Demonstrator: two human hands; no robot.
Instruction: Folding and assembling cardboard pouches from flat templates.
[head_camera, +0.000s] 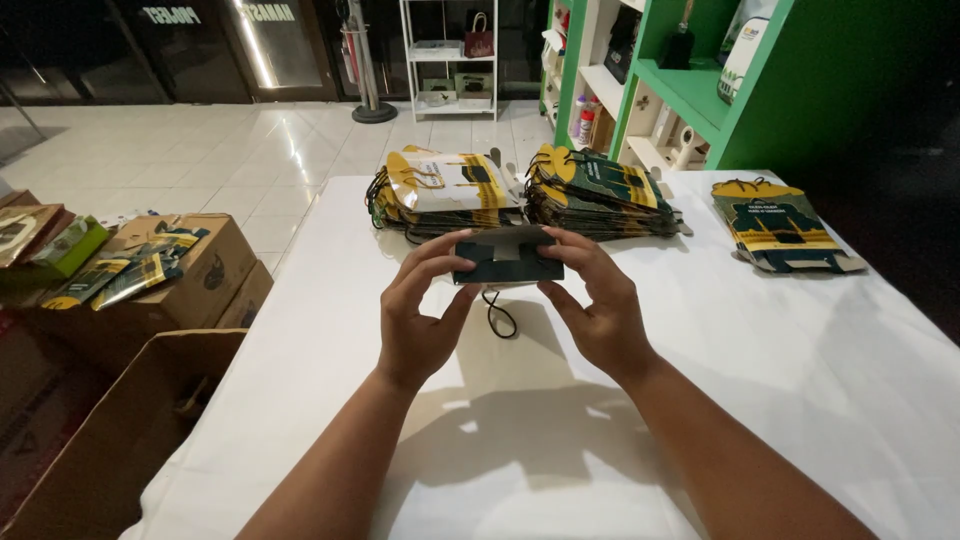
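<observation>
The fingers of the left hand (415, 315) and of the right hand (598, 305) are curled and pinch the two short ends of a small dark green paper bag (507, 258), thumbs below, other fingers on top. The bag is held just above the white table (800, 380), its long axis lying left to right between the hands, so both hands are equally near. A black cord handle (500, 315) hangs down under it. Behind it lie two stacks of flat bags (520, 190); a smaller pile (780, 225) lies at far right. Cardboard boxes (150, 300) stand at left.
</observation>
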